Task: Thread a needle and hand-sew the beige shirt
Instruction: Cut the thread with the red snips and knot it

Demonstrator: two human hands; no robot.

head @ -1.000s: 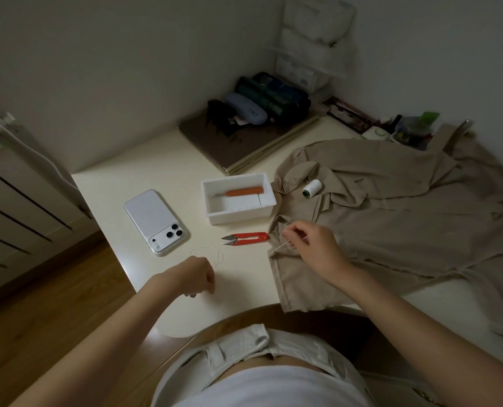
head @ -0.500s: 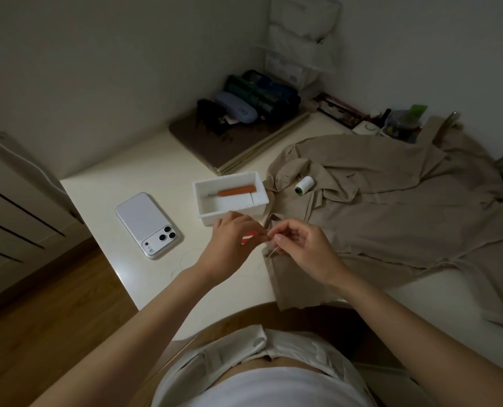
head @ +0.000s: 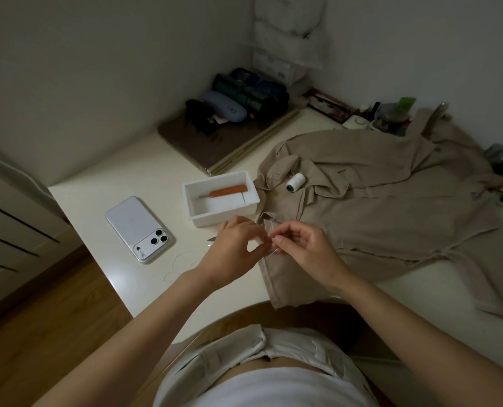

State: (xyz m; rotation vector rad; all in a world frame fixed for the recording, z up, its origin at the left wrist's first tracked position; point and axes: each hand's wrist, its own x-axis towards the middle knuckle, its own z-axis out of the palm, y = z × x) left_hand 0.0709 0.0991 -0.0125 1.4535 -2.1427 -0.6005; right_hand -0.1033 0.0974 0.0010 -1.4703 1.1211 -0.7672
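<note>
White tray (head: 215, 216) holds an orange-handled tool (head: 224, 192) lying flat.

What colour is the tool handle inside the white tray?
Orange handle, clearest in the head view.

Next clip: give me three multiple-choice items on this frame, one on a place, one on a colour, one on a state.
1. Where is the thread spool? A on the floor B on the beige shirt C in a lap
2. Handle colour of the tool in the white tray? A blue B green C orange
3. The right hand? A lies flat, open B pinches the needle C grips a cup
Key: 1 B, it rests on the shirt near the collar; 2 C, the handle is orange; 3 B, its fingers close on the needle.
</note>
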